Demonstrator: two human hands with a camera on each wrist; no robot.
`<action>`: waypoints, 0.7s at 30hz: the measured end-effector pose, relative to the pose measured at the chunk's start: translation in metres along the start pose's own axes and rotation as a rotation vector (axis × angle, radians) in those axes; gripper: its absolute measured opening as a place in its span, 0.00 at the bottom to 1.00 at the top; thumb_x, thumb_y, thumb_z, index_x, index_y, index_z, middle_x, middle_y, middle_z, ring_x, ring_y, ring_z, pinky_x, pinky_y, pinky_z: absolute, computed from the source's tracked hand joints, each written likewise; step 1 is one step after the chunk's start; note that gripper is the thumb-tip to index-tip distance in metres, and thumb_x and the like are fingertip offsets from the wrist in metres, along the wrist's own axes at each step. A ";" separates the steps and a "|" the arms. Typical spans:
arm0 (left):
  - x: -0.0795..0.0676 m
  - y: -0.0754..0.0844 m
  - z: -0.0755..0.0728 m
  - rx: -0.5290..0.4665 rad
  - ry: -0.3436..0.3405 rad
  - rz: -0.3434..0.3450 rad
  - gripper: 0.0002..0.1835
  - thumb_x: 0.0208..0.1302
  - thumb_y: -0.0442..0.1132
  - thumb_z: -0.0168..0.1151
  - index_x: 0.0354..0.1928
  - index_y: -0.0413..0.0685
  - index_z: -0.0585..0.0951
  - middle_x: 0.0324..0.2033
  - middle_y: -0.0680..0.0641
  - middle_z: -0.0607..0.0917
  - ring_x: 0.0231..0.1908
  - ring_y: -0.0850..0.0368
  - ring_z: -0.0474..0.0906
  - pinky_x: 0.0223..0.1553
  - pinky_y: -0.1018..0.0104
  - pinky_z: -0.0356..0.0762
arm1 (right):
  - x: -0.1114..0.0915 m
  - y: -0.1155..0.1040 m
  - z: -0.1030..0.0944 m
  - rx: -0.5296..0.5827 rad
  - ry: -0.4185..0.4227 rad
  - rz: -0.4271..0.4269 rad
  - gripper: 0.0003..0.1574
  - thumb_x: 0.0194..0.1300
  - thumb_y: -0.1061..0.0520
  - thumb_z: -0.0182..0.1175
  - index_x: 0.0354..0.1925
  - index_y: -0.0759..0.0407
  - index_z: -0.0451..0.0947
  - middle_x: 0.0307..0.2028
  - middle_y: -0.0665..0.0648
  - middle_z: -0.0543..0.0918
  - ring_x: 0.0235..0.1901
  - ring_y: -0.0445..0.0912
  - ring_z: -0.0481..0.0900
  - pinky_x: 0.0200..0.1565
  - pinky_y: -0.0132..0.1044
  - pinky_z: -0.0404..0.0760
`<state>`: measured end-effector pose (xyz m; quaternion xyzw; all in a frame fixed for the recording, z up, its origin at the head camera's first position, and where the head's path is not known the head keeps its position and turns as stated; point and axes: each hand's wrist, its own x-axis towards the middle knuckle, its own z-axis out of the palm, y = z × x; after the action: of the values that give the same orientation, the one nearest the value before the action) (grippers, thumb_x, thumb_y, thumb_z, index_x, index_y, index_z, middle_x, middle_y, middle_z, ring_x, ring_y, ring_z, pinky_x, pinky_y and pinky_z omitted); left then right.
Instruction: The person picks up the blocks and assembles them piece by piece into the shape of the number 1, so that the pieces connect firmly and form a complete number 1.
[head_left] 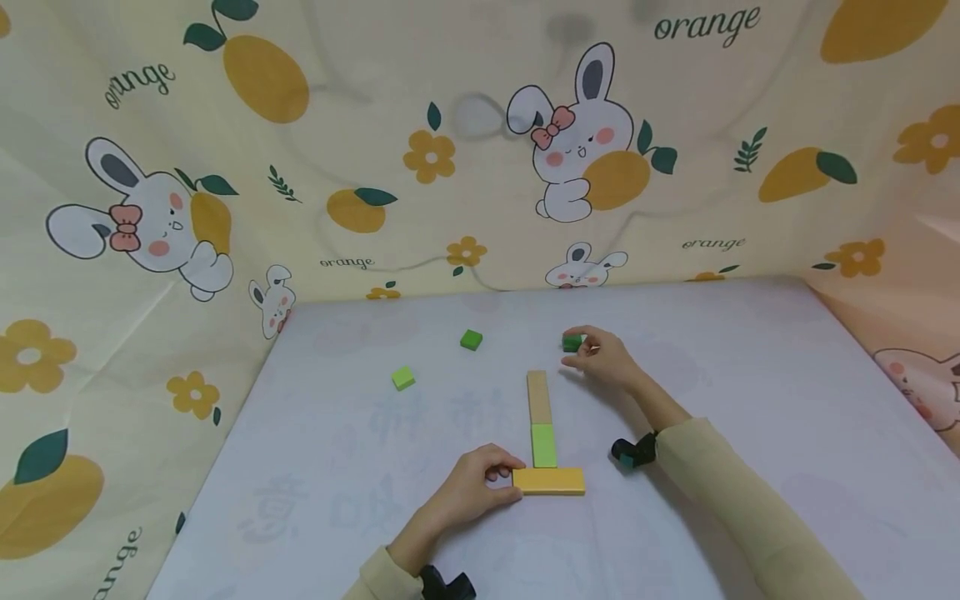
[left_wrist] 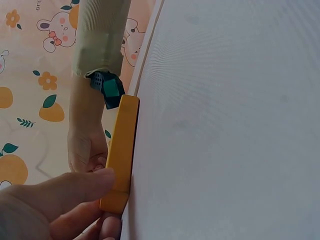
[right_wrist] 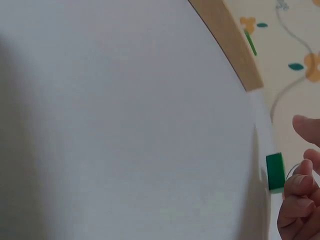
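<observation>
My left hand [head_left: 474, 483] pinches the left end of a long yellow block [head_left: 551, 482], thumb on its near side. In the left wrist view the thumb presses on the yellow block [left_wrist: 122, 152] with fingertips beyond it. A light green block [head_left: 543, 446] touches the yellow one's far side, and a plain wooden block [head_left: 538, 397] continues the line away from me. My right hand [head_left: 603, 358] reaches to a dark green block [head_left: 572, 343]. Its thumb stands apart from the fingers, which are right beside the green block [right_wrist: 275, 172] in the right wrist view.
A green block [head_left: 471, 339] lies on the white tabletop [head_left: 322, 433] toward the back, and a light green block [head_left: 403, 378] sits further left. Patterned cloth [head_left: 420, 242] rises around the back and sides. Both wrists wear black camera mounts.
</observation>
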<state>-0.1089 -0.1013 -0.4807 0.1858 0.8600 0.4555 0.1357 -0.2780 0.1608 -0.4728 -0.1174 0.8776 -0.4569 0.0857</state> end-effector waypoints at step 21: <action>0.001 0.000 0.000 0.003 -0.001 -0.023 0.16 0.54 0.35 0.70 0.46 0.44 0.84 0.37 0.48 0.82 0.35 0.68 0.69 0.38 0.78 0.69 | 0.019 0.018 -0.006 -0.096 0.044 0.047 0.34 0.59 0.58 0.66 0.60 0.71 0.70 0.22 0.48 0.69 0.24 0.40 0.64 0.29 0.29 0.64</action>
<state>-0.1097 -0.1009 -0.4813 0.1766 0.8626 0.4526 0.1412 -0.2999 0.1703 -0.4844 -0.0906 0.9027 -0.4146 0.0711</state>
